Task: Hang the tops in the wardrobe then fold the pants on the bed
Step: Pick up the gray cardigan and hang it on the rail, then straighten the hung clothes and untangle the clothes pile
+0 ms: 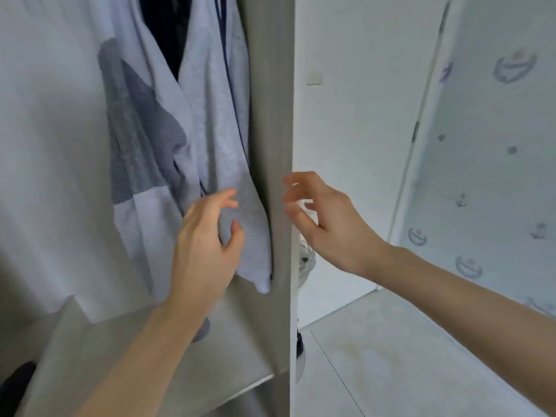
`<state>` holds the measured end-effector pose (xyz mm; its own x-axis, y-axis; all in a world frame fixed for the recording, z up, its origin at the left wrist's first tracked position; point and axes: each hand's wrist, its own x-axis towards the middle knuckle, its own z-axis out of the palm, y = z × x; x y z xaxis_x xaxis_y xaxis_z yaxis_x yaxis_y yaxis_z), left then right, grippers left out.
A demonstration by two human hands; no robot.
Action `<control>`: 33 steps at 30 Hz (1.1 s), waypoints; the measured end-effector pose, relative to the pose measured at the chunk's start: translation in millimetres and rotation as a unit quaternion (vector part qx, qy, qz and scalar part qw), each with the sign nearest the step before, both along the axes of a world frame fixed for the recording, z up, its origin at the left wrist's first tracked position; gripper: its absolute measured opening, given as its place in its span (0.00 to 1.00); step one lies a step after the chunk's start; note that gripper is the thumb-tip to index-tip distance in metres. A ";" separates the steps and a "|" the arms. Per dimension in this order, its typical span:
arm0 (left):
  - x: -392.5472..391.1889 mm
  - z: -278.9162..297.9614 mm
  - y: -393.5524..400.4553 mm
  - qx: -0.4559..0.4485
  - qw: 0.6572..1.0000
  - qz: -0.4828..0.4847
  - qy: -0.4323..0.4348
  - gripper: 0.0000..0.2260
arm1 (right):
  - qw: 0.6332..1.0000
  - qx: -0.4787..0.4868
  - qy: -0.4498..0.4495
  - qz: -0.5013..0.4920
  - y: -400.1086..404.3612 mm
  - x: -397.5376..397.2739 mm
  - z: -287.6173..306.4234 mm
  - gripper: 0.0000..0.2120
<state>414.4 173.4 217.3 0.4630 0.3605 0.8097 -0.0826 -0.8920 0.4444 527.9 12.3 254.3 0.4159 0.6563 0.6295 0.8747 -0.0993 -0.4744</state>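
A: Tops — the light grey top hangs inside the wardrobe, right up against the side panel, w/ a white top and a grey-patterned one to its left. Hangers and rail are out of view.

B: Hands?

A: Left hand is in front of the grey top's lower hem, fingers spread and loosely curled, holding nothing. Can't tell if it touches the cloth; picture's blurry. Right hand is just beside the panel's front edge, fingers apart, also gripping nothing.

B: So what could go wrong?

A: Few things, imo. The hem hangs close to the panel edge. If a door closes there, the fabric could get pinched. Also, if the left hand brushes or tugs the hem, the top could slide off its hanger, esp. since we can't see how it's seated.

B: Anything else?

A: Something dark lies on the shelf under the left wrist, prob. a garment, can't tell which. A careless sweep could knock it off. And no pants or bed visible here, so that part looks not yet started.
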 end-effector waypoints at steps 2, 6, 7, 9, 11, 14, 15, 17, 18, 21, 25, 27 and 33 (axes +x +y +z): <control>13.0 -14.0 -37.9 -0.016 0.999 -0.043 0.012 0.15 | 0.999 0.002 0.040 -0.033 -42.4 4.5 -27.4 0.16; 44.5 -59.3 -136.7 -0.058 0.988 -0.131 0.063 0.13 | 0.983 0.001 0.132 -0.131 -151.0 9.4 -92.8 0.15; 50.4 -71.7 -161.6 -0.074 0.983 -0.149 0.078 0.13 | 0.977 -0.001 0.150 -0.152 -177.1 9.1 -109.1 0.15; 60.7 -99.3 -216.9 -0.105 0.971 -0.186 0.110 0.12 | 0.963 -0.003 0.178 -0.200 -233.4 4.4 -142.1 0.14; 70.5 -130.9 -288.4 -0.132 0.953 -0.227 0.149 0.12 | 0.943 -0.002 0.216 -0.255 -304.4 -3.6 -175.6 0.14; 75.9 -175.3 -370.7 -0.161 0.925 -0.268 0.217 0.11 | 0.913 -0.002 0.257 -0.317 -382.7 -18.1 -217.5 0.14; 75.5 -192.2 -405.6 -0.173 0.911 -0.281 0.248 0.11 | 0.899 -0.010 0.271 -0.343 -416.6 -26.7 -232.9 0.14; 75.0 -221.9 -463.5 -0.196 0.880 -0.309 0.304 0.11 | 0.869 -0.018 0.302 -0.391 -475.2 -40.6 -261.3 0.14; 74.9 -234.7 -487.4 -0.203 0.864 -0.322 0.330 0.11 | 0.854 -0.020 0.318 -0.411 -500.0 -46.7 -275.3 0.14; 68.7 -270.5 -560.5 -0.208 0.815 -0.368 0.397 0.10 | 0.793 -0.018 0.369 -0.484 -576.4 -76.6 -307.9 0.13; 58.5 -303.5 -640.8 -0.171 0.745 -0.416 0.492 0.09 | 0.693 0.031 0.424 -0.582 -659.0 -118.8 -336.8 0.13; 55.3 -315.1 -676.9 -0.143 0.713 -0.445 0.524 0.09 | 0.637 0.058 0.453 -0.621 -691.7 -141.9 -347.3 0.13; 55.6 -351.9 -785.9 -0.086 0.612 -0.514 0.596 0.07 | 0.470 0.115 0.510 -0.711 -776.3 -208.6 -381.5 0.11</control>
<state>470.0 -612.5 -134.6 0.7413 -0.5837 -0.3314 -0.0870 -0.5731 0.8148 319.4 -764.0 -127.1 0.4933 -0.7787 -0.3876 -0.6932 -0.0828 -0.7159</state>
